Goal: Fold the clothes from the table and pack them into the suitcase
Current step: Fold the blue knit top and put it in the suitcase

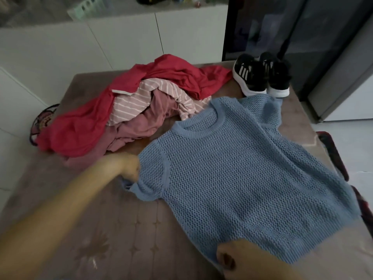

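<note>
blue knit top (232, 178) is spread out flat, front up, on the brown padded bench (121, 229), neck pointing to the far side and a bit left. left hand (129, 164) is at the near sleeve, fingers curled in and grasping the sleeve edge, though the tips are tucked under the knit. right hand (238, 259) is down at the hem near the camera, thumb on top, pinching the bottom edge.

behind the top there's a rumpled pile touching its collar: a red garment (171, 75), a pink-and-white striped one (129, 106) and a dusty pink one (141, 124). a pair of black sneakers (262, 75) with white soles sits at the far right corner, just past the top's other sleeve. something dark red (335, 156) pokes out past the bench's right edge, can't tell if that's the suitcase.
</note>
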